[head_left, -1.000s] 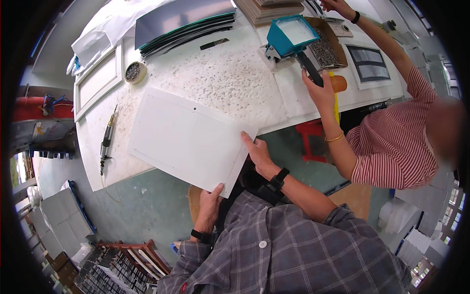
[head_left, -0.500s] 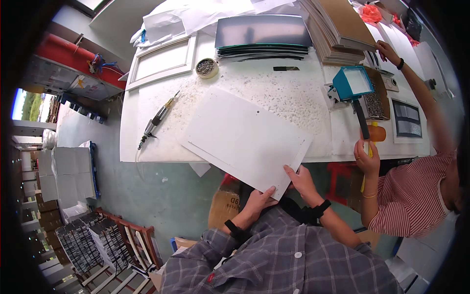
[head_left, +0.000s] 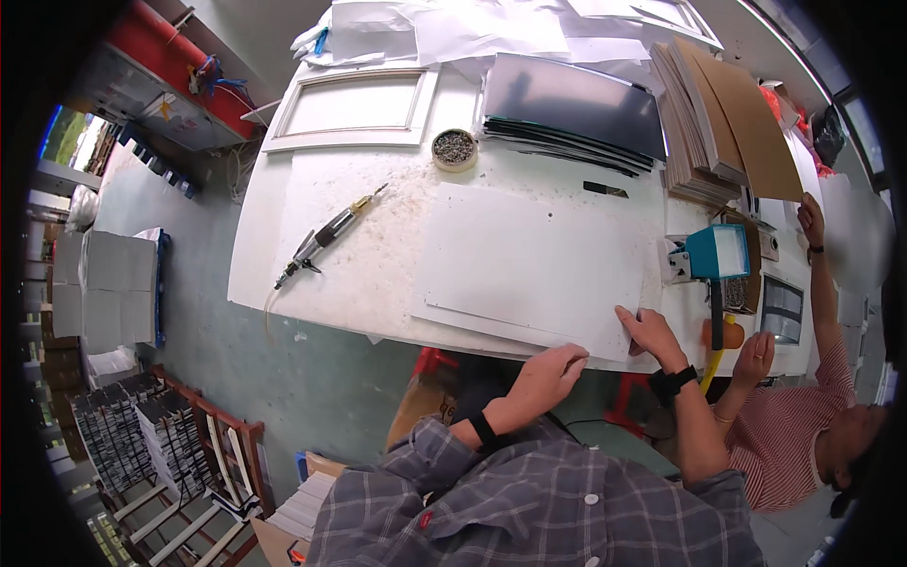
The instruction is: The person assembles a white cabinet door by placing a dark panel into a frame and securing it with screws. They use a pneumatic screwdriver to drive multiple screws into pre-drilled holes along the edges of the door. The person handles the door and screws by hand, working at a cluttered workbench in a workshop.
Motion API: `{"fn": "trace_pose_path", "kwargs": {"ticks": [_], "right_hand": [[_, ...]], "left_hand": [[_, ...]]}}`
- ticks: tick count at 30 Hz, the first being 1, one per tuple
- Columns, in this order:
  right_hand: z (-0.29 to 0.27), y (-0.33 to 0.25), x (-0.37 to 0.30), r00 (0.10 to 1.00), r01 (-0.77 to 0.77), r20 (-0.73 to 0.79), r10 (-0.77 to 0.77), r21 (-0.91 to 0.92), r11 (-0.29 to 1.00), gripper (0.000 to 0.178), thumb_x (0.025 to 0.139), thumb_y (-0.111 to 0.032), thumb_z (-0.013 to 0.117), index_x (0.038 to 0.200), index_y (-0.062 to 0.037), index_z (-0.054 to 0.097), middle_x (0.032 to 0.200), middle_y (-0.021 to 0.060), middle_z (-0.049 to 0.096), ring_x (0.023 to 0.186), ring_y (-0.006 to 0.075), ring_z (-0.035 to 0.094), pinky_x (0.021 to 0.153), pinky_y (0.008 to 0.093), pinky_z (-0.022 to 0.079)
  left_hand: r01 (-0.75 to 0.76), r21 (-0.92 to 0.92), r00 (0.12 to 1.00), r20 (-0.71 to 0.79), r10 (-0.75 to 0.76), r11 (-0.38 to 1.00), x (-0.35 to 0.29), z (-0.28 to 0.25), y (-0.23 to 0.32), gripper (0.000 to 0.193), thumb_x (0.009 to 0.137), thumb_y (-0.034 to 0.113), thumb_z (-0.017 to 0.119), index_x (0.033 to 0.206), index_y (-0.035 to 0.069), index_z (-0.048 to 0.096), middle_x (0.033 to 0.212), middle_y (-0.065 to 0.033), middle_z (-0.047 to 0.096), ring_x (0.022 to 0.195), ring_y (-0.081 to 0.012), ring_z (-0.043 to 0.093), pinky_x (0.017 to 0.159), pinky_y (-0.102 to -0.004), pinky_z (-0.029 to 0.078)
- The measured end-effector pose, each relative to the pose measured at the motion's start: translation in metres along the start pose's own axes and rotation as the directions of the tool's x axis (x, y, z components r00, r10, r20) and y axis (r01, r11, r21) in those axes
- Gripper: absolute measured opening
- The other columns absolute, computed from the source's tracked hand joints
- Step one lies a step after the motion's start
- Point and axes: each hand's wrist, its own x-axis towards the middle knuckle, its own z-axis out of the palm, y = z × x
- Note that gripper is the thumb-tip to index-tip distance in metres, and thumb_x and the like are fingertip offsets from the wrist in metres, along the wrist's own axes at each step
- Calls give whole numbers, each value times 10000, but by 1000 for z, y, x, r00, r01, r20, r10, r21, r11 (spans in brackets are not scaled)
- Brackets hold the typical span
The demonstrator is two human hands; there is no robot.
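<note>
A thin white panel (head_left: 529, 260) with a small dark hole near its far edge lies on the white worktable, another white edge showing along its near side. My right hand (head_left: 654, 335) grips its near right corner, thumb on top and the other fingers partly hidden at the edge. At the panel's near edge, my left hand (head_left: 543, 383) is closed, fingers curled together; whatever they pinch cannot be made out. Left of the panel lies a slim air-powered hand tool (head_left: 326, 236) with a hose. A round tub of small metal pieces (head_left: 453, 149) stands beyond it.
Behind are a white frame (head_left: 350, 106), stacked dark glossy panels (head_left: 572, 104), a black blade-like tool (head_left: 605, 189) and brown boards (head_left: 718, 123). At right stand a teal device (head_left: 716, 252) and an orange-headed mallet (head_left: 720, 335). A co-worker's hand (head_left: 811, 222) touches the brown boards.
The white panel has turned squarer to the table and now lies further onto it. My left hand has shifted from the panel's corner to its near edge. The co-worker's arm has lifted a brown board's edge.
</note>
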Motion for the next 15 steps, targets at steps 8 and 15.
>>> {"fn": "trace_pose_path", "kwargs": {"ticks": [8, 15], "right_hand": [[-13, -25, 2, 992, -61, 92, 87, -255, 965, 591, 1016, -525, 610, 853, 39, 681, 636, 139, 697, 513, 216, 681, 565, 350, 563], [8, -133, -2, 895, 347, -56, -443, -538, 768, 340, 948, -340, 732, 1057, -19, 705, 966, 127, 737, 919, 303, 722, 806, 416, 570]], "left_hand": [[77, 681, 972, -213, 97, 728, -3, -155, -54, 652, 949, 166, 695, 1525, -15, 450, 1615, -232, 404, 1506, -400, 378, 1243, -546, 277], [77, 716, 992, -125, 19, 694, -2, -180, -81, 696, 951, 243, 697, 1532, -35, 435, 1618, -253, 391, 1504, -395, 383, 1241, -569, 264]]}}
